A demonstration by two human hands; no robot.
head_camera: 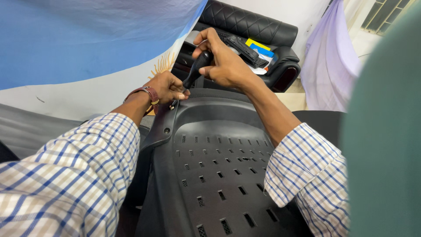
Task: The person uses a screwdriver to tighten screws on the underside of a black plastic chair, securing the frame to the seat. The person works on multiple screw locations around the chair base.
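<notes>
We see a large black moulded plastic chair shell [219,175], pierced with rows of small rectangular slots, filling the lower middle of the view between our two checked sleeves. Beyond its far edge stands a black quilted leather armchair [254,26], serving as a holder of sorts: on its seat lie a dark flat plastic part [243,48], a yellow flat card-like package [256,43] and a blue flat one [263,50] just beside it. Left of the shell hangs a broad blue and white cloth with a golden sun emblem [87,39]; right of the shell a pale lilac cloth [326,61] drapes down. Above the shell's top left corner, our right hand [226,63] is closed firmly around the black handle of a screwdriver [197,68], whose shaft slants down toward that corner. Our left hand [169,87], with a brown leather wrist strap [147,94], pinches its fingers around the tip there, touching the shell's rim.
</notes>
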